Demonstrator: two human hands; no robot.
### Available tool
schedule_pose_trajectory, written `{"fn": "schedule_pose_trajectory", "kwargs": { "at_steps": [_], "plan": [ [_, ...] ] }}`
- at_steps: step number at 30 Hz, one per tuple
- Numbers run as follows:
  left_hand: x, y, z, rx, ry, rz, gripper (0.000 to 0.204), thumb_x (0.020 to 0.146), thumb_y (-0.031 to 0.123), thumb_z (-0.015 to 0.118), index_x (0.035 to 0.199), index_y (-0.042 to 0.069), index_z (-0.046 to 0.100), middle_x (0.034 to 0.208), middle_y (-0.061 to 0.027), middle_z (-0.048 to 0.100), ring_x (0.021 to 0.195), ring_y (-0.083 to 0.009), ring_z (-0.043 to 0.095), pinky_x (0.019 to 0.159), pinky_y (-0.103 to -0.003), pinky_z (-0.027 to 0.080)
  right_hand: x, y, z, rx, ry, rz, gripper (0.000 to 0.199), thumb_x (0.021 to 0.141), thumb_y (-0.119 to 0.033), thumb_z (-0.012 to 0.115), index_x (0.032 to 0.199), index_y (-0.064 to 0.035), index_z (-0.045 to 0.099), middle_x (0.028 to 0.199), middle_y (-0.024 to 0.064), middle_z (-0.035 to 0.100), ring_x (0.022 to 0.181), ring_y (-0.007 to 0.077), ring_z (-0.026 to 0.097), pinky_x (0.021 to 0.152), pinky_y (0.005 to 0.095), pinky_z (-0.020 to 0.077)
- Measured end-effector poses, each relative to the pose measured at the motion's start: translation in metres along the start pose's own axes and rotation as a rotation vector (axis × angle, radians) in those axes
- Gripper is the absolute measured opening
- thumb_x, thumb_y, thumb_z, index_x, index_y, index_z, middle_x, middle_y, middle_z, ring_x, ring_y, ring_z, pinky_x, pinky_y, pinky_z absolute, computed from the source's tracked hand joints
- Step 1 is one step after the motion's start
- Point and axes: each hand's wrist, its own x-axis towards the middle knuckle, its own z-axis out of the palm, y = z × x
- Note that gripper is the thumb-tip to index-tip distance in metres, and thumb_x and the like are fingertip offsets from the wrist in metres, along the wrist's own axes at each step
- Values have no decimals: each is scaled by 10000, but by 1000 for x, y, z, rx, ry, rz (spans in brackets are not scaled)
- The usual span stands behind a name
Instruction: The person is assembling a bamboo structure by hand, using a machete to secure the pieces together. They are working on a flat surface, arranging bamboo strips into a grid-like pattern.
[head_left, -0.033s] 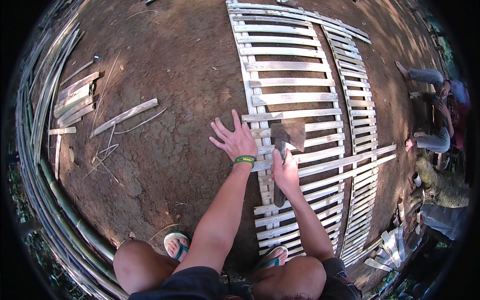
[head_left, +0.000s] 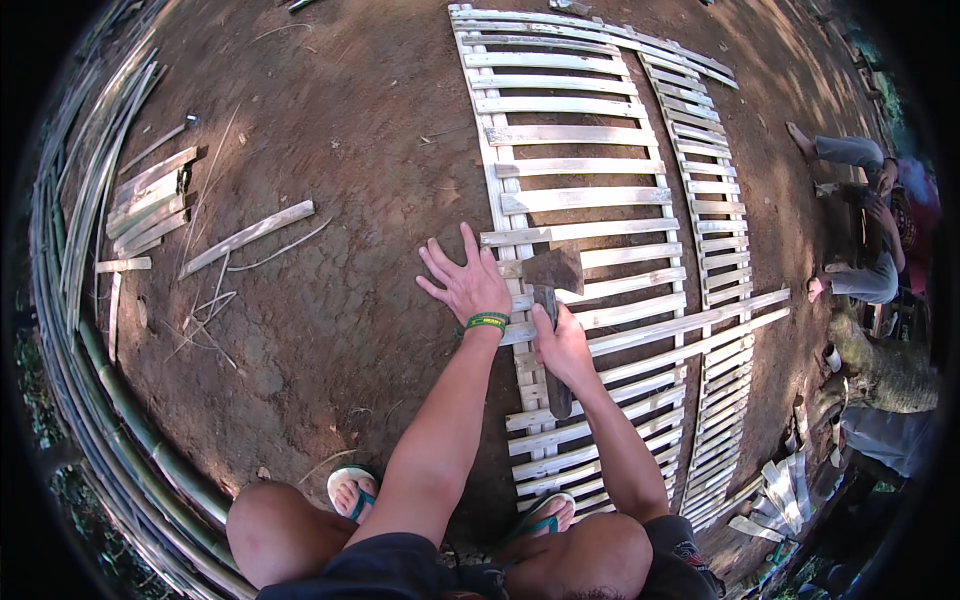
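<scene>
My right hand [head_left: 566, 345] is closed round the dark handle of a hatchet [head_left: 553, 270], its broad, worn metal head over the slats close to the left rail. My left hand [head_left: 470, 278] is open with fingers spread, palm down beside that rail. Its heel lies by the end of a slat, and a green and yellow band circles the wrist. Beneath both hands lies a pale bamboo slat frame [head_left: 585, 200], its crosspieces laid over long side rails. Whether the hatchet head touches the slats I cannot tell.
A narrower slat panel [head_left: 716, 190] adjoins on the right. Split bamboo pieces [head_left: 150, 205] and a loose strip [head_left: 250, 238] lie on the dirt at left, with long bamboo poles [head_left: 150, 430] beyond. At far right a person [head_left: 870, 220] sits near a log [head_left: 880, 365].
The hatchet head has swung left, toward the left rail and my left hand. My right hand shifted slightly left with it; my left hand stays almost in place.
</scene>
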Motion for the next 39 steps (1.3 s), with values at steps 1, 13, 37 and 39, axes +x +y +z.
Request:
{"fn": "schedule_pose_trajectory", "kwargs": {
  "at_steps": [1, 13, 37, 39],
  "plan": [
    [1, 1, 2, 0, 4, 3, 549, 1085, 404, 391, 1615, 271, 344, 1648, -269, 107, 1563, -458, 0, 1196, -713, 27, 3, 6, -2, -82, -70, 34, 346, 1082, -374, 517, 974, -50, 573, 623, 41, 553, 492, 117, 540, 488, 310, 466],
    [2, -6, -1, -40, 38, -10, 547, 1081, 400, 408, 1602, 240, 363, 1645, -259, 138, 1568, -438, 28, 1200, -705, 29, -15, -46, -1, -216, 9, 8, 409, 1032, -381, 565, 1203, -14, 621, 893, 267, 713, 915, 505, 681, 838, 533, 528],
    [0, -3, -3, -161, 107, -22, 532, 1058, 308, 475, 1562, 152, 401, 1632, -213, 217, 1571, -403, 90, 1226, -657, 41, -7, -55, 2, -628, -14, -313, 345, 1016, -295, 603, 1075, 41, 550, 676, 295, 651, 649, 480, 684, 617, 566, 539],
    [0, -2, -3, -175, 114, -18, 535, 1053, 283, 488, 1564, 150, 394, 1632, -208, 224, 1570, -398, 101, 1227, -656, 45, -4, -49, 7, -794, -26, -251, 360, 1019, -319, 589, 1035, 36, 539, 670, 294, 653, 655, 489, 682, 640, 590, 542]
  ]
}}
